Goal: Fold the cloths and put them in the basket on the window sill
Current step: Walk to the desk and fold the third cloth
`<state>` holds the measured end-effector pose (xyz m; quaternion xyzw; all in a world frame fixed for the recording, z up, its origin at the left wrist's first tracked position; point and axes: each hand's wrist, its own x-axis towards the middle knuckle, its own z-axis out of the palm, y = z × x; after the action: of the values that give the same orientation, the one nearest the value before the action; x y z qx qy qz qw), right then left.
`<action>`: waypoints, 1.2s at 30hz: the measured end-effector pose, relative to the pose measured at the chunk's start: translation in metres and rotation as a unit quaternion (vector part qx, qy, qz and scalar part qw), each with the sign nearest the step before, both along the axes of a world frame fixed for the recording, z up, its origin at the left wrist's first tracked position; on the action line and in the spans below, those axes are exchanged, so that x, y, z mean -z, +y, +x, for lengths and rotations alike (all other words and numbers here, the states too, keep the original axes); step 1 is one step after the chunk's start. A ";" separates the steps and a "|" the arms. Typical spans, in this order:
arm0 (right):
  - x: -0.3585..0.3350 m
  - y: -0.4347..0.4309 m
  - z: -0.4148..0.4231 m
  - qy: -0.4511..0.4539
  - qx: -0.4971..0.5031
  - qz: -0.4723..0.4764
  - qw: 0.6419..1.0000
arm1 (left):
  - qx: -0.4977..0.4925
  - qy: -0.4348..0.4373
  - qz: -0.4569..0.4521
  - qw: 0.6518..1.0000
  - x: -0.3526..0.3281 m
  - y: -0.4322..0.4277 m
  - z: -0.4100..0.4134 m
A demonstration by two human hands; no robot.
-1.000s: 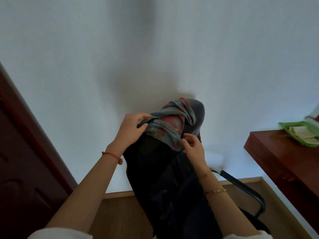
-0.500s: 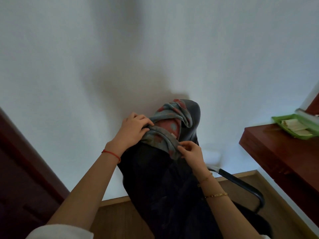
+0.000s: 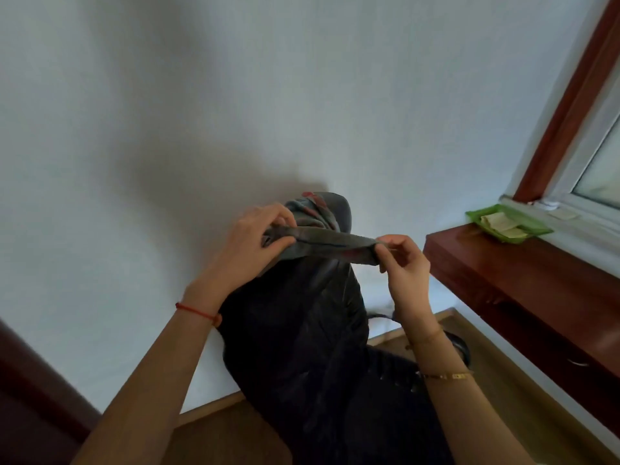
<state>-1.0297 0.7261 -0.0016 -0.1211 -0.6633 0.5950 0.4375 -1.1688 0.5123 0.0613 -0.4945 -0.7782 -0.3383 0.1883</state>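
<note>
A grey cloth (image 3: 327,242) with red and blue marks is stretched level between my two hands above my dark-clad knee (image 3: 302,330). My left hand (image 3: 255,241) pinches its left end, my right hand (image 3: 401,260) pinches its right end. More grey and red patterned cloth (image 3: 313,209) lies bunched on the knee behind the stretched one. The green basket (image 3: 508,224) sits on the dark wooden window sill (image 3: 523,273) at the right, with folded pale cloths inside.
A white wall fills the view ahead. The window frame (image 3: 570,122) rises at the upper right. A dark wooden door or cabinet (image 3: 30,397) stands at the lower left. A black chair arm (image 3: 461,347) shows under my right wrist, above the wooden floor.
Both hands have lifted one cloth off the bunch on the knee and pulled it taut between them. The view has turned right, bringing the window and basket closer in.
</note>
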 end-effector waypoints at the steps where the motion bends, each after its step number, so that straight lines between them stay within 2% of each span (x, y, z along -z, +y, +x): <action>1: -0.007 0.001 0.011 0.011 0.012 0.006 1.000 | 0.006 0.002 0.016 1.000 -0.005 0.002 0.006; 5: -0.025 0.014 0.055 0.031 0.076 0.013 0.997 | 0.064 -0.018 0.048 0.997 -0.023 0.018 0.030; 8: -0.035 0.024 0.096 0.048 0.112 0.010 0.992 | 0.147 -0.056 0.041 0.987 -0.029 0.042 0.050; 11: -0.044 0.033 0.140 0.061 0.165 0.029 0.984 | 0.198 -0.057 0.026 0.978 -0.025 0.075 0.075; 19: -0.013 0.082 0.268 -0.062 0.302 0.057 0.950 | 0.265 -0.163 -0.026 0.950 0.019 0.171 0.164; 25: 0.001 0.131 0.378 -0.106 0.355 0.064 0.927 | 0.327 -0.180 -0.042 0.927 0.040 0.251 0.252; 28: 0.008 0.164 0.431 -0.129 0.361 0.073 0.921 | 0.339 -0.168 -0.044 0.925 0.046 0.294 0.297; 36: 0.016 0.269 0.517 -0.157 0.349 0.070 0.921 | 0.289 -0.150 0.017 0.945 0.056 0.399 0.378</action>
<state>-0.5123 0.9950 -0.0172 -0.4060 -0.6793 0.3298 0.5148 -0.7909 0.9116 0.0053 -0.6385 -0.6148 -0.4621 -0.0282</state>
